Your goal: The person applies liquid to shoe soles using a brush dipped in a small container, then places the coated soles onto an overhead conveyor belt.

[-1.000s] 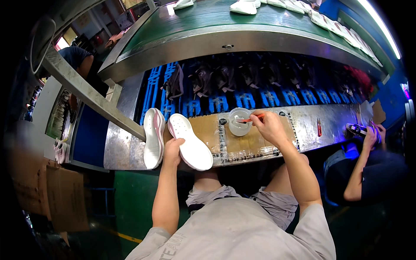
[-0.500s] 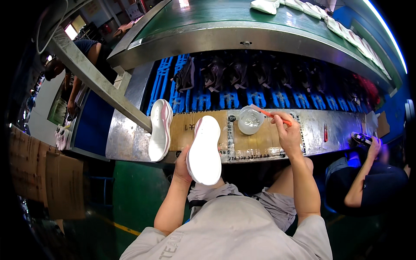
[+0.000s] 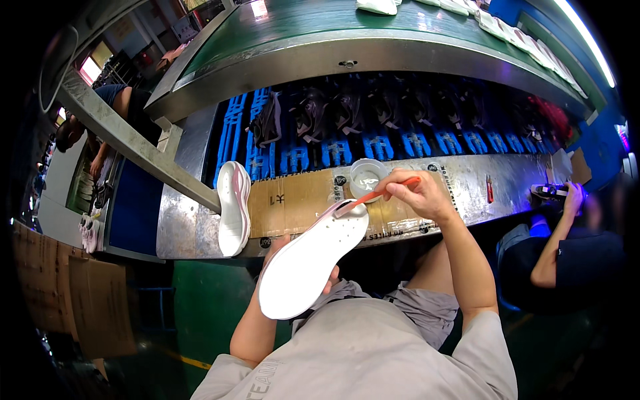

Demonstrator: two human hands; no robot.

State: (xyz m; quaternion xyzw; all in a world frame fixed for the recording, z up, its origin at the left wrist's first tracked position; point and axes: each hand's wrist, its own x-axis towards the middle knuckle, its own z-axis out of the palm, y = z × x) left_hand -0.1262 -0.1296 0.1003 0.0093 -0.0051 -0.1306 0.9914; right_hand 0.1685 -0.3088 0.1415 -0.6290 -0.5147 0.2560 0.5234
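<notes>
My left hand [image 3: 275,247] holds a white shoe sole [image 3: 308,267] from below, most of the palm hidden under it. The sole is tilted, its far end up to the right, with small dots near that end and a pinkish side edge. In my right hand [image 3: 421,195] is a small brush with an orange handle [image 3: 395,187]; its tip touches the far end of the sole along the rim. Just behind the brush stands a translucent plastic cup [image 3: 358,189] with whitish liquid. A second white sole with pink sides [image 3: 231,212] lies on the bench to the left.
Cardboard [image 3: 293,200] is taped onto the metal bench [image 3: 180,230]. A red-handled tool [image 3: 489,190] lies to the right. Beyond, dark shoe uppers [image 3: 311,115] sit on a blue rack under a green conveyor [image 3: 300,30]. A metal post [image 3: 133,140] slants at left. People work on both sides.
The brush has moved from the cup onto the sole's far end. My left hand has turned the sole, so its far end now points up to the right. The view has shifted slightly.
</notes>
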